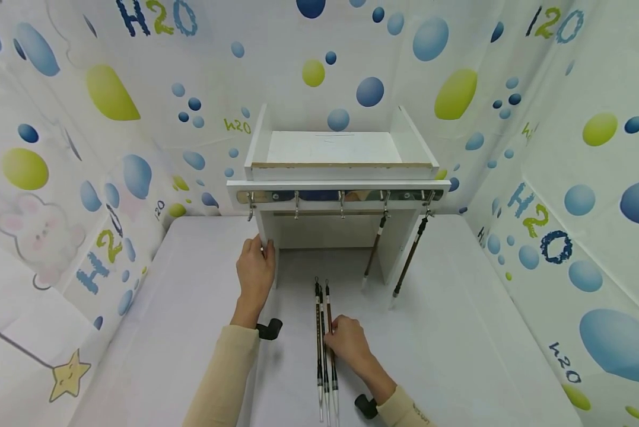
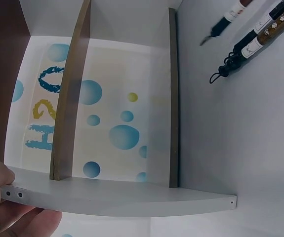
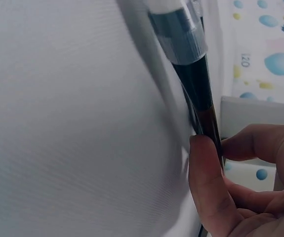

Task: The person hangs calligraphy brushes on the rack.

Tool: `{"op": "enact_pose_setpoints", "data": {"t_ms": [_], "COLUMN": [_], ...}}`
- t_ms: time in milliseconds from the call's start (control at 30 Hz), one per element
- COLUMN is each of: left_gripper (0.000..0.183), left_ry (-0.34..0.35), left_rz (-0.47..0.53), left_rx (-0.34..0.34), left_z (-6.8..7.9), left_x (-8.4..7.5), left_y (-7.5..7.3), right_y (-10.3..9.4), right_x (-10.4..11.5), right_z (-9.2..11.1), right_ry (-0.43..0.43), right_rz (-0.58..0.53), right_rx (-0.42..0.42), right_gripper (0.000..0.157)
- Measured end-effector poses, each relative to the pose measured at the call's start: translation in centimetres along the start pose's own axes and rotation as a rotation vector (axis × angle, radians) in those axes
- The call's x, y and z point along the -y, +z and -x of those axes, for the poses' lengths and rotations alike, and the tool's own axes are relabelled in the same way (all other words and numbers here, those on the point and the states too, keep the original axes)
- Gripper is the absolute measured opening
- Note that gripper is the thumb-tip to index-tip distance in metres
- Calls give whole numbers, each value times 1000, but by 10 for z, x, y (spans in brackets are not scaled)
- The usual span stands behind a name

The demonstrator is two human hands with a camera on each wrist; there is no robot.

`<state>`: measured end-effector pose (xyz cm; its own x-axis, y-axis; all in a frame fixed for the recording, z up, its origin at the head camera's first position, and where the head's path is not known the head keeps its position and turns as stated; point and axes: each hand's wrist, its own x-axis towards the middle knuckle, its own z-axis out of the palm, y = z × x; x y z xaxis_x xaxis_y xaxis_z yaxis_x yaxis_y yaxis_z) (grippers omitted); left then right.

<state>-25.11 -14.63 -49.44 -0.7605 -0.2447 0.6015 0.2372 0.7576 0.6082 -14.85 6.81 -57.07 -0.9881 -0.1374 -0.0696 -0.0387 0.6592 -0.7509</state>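
My left hand (image 1: 255, 270) grips the front edge of the left side panel (image 2: 127, 200) of a white shelf rack (image 1: 337, 174). In the left wrist view, the thumb is on one face and the fingers on the other. Three calligraphy brushes lie side by side on the table, hanging loops toward the rack. My right hand (image 1: 349, 342) pinches the rightmost calligraphy brush (image 1: 329, 308) by its handle, between thumb and fingers. Its clear tip cover (image 3: 183, 42) shows large in the right wrist view. The other two brushes (image 1: 319, 338) lie just left of it.
A metal strip with several hooks (image 1: 342, 201) runs along the rack's front. Two brushes hang at its right end, an outer brush (image 1: 411, 255) and an inner brush (image 1: 374, 249). White cloth with blue and green dots (image 1: 369, 92) surrounds the white table (image 1: 458, 332).
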Motion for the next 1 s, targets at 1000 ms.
{"op": "enact_pose_setpoints", "data": {"t_ms": [1000], "left_gripper": [24], "left_ry": [14], "left_rz": [9], "left_rx": [-17], "left_z": [0], "left_x": [-1], "left_y": [0], "right_y": [-61], "right_x": [56], "right_z": [13], "right_ry": [-162], "right_rz": [-37], "right_rx": [-321], "right_gripper": [23]}}
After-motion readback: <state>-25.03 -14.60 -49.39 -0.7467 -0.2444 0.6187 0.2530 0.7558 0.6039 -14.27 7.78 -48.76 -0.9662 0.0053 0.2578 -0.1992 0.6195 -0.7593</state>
